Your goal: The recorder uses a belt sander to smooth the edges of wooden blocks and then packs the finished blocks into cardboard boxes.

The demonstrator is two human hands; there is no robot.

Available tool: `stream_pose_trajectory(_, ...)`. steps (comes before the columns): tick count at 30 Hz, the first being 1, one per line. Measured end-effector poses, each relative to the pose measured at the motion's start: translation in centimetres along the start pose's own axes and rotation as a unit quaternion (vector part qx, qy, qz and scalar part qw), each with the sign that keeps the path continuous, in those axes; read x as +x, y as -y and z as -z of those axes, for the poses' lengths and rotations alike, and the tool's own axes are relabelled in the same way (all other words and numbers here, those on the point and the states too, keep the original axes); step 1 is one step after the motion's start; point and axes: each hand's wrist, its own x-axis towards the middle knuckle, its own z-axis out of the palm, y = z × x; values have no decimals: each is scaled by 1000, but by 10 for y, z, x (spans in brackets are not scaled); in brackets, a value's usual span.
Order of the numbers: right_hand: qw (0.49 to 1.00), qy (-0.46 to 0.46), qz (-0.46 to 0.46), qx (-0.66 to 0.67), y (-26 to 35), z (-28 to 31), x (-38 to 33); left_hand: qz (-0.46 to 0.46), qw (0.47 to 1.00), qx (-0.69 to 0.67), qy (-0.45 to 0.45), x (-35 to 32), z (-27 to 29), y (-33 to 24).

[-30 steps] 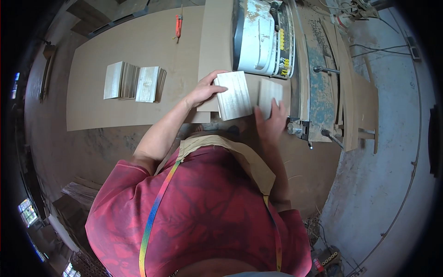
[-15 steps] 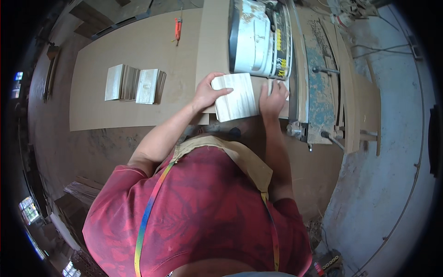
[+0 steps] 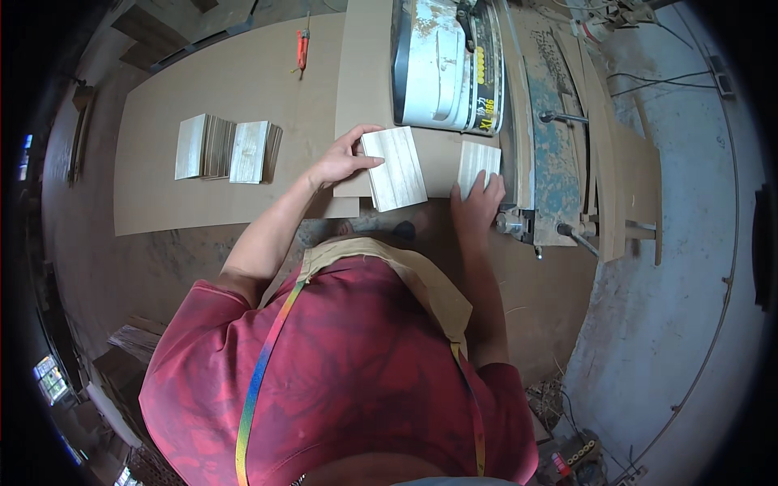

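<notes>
My left hand [image 3: 340, 160] grips a small stack of pale wooden panels [image 3: 397, 168] by its left edge, thumb on the top face and fingers around the side. The stack tilts slightly over the bench's front edge. My right hand [image 3: 476, 202] has its fingers curled on the near end of another pale wooden panel [image 3: 480, 155], which lies to the right, apart from the stack. How the thumb sits there is hard to make out. Just beyond both hands stands a white-and-black machine housing [image 3: 442, 69].
Two leaning stacks of panels, a left one [image 3: 191, 147] and a right one [image 3: 249, 152], stand on the brown board surface [image 3: 154, 206]. An orange-handled tool [image 3: 302, 50] lies farther back. To the right are a worn blue-green machine bed [image 3: 555, 154] and a clamp handle [image 3: 563, 118].
My right hand has drawn back toward me, and the right panel now shows more fully. The stack in my left hand has turned and shifted slightly left, showing less of its side edges.
</notes>
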Motion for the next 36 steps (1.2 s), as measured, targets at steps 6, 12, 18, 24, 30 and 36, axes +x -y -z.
stream_pose_trajectory(6,999,-51,-15,-1,-17,-63,49,-1,1000,-26,-16,6,-11,2)
stream_pose_trajectory(12,971,41,74,224,56,-11,50,-35,982,117,-143,9,-45,12)
stream_pose_trajectory(18,978,110,48,168,77,35,19,6,989,22,-149,14,-48,13)
stream_pose_trajectory(24,985,58,42,158,62,49,16,14,988,12,-156,16,-42,13)
stream_pose_trajectory(30,976,127,28,173,119,44,20,-3,986,17,-167,11,-34,13)
stream_pose_trajectory(36,980,132,34,148,86,45,3,-4,979,53,-198,0,-39,9)
